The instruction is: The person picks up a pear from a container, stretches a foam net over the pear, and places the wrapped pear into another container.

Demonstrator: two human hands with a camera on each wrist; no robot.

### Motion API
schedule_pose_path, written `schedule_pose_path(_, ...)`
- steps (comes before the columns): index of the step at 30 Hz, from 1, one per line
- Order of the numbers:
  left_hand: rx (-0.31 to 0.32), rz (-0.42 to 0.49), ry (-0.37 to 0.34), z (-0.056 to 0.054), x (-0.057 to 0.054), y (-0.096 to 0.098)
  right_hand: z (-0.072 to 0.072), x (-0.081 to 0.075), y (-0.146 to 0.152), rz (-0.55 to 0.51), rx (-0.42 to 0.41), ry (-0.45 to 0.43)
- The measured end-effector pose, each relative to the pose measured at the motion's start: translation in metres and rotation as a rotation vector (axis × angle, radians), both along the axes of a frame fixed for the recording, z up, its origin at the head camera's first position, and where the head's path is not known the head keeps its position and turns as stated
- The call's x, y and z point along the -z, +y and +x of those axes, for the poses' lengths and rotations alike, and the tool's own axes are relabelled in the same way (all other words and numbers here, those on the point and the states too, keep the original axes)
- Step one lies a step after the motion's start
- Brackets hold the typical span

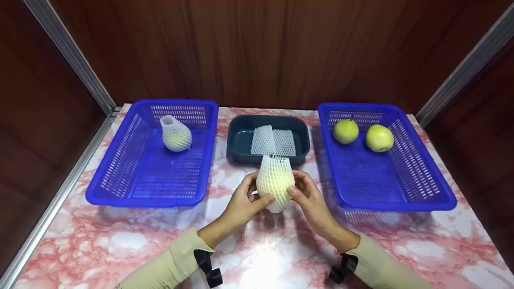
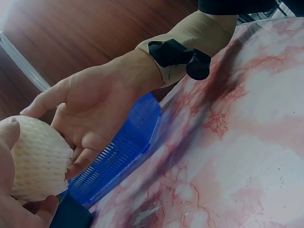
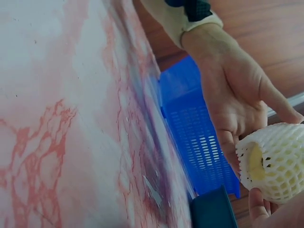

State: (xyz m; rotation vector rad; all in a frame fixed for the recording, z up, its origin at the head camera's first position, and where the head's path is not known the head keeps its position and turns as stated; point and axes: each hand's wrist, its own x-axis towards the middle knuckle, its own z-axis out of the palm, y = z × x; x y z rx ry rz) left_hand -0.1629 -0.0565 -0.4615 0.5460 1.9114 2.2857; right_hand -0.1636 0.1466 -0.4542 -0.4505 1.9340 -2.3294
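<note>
Both hands hold a pale yellow-green pear in a white foam net sleeve above the table, in front of the dark tub. My left hand grips its left side, thumb across the front. On the right side, my right hand grips it with thumb and fingers. The net reaches past the pear at both ends, and the fruit shows through an opening in the right wrist view. Across the left wrist view, the right hand's fingers curve against the net.
A blue basket at left holds one netted pear. Another blue basket at right holds two bare pears, one with a stem and one beside it. Foam nets lie inside the dark tub between them.
</note>
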Motion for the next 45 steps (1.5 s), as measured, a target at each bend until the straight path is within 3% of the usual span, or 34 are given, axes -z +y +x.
schedule_pose_path(9,-0.018,-0.019,0.023,-0.001,-0.003,-0.002,-0.001,0.000,0.001,-0.059,-0.047,0.029)
schedule_pose_path(15,-0.022,-0.138,0.075,0.000,-0.008,-0.004,-0.003,0.003,0.004,-0.098,-0.124,0.133)
schedule_pose_path(18,-0.026,-0.209,0.144,-0.001,-0.010,-0.006,-0.004,0.004,0.006,-0.097,-0.147,0.174)
schedule_pose_path(25,-0.057,-0.426,0.404,-0.003,-0.008,-0.010,-0.004,0.005,0.007,-0.082,-0.157,0.237)
schedule_pose_path(29,-0.067,-0.468,0.482,-0.004,-0.008,-0.010,-0.005,0.006,0.007,-0.099,-0.167,0.264)
schedule_pose_path(33,-0.069,-0.460,0.468,-0.004,-0.008,-0.011,-0.005,0.004,0.006,-0.086,-0.155,0.260)
schedule_pose_path(45,-0.055,-0.397,0.318,-0.004,-0.013,-0.011,-0.002,0.000,0.008,-0.024,-0.142,0.233)
